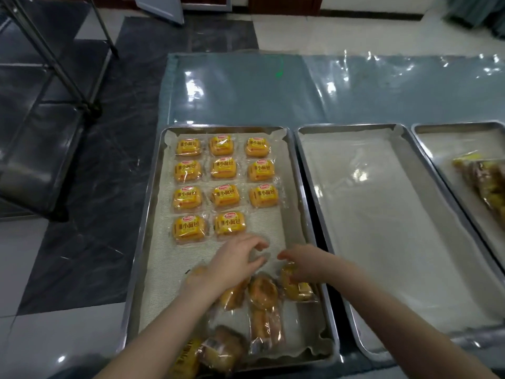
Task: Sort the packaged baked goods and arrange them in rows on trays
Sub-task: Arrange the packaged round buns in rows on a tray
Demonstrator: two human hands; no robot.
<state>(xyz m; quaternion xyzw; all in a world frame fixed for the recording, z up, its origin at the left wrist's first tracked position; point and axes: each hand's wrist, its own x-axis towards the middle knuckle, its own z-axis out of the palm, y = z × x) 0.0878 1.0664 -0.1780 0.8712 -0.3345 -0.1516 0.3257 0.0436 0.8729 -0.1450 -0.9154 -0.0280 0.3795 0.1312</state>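
Observation:
The left steel tray (pixel 153 214) holds yellow packaged small breads (pixel 224 196) in rows of three, with two in the nearest row. A loose pile of clear-wrapped pastries (pixel 262 294) lies at the tray's near end. My left hand (pixel 235 262) hovers above the pile with curved fingers, and a faint clear wrapper edge shows at its fingertips. Whether it pinches that edge is unclear. My right hand (pixel 303 265) curls over a yellow bread packet (pixel 296 289) at the pile's right side.
A lined steel tray with nothing on it (pixel 382 214) sits right beside the left tray. A third tray (pixel 426 132) at the far right holds several wrapped pastries (pixel 486 181). Plastic-covered table (pixel 328 86) stretches beyond. A metal rack (pixel 54 77) stands on the floor to the left.

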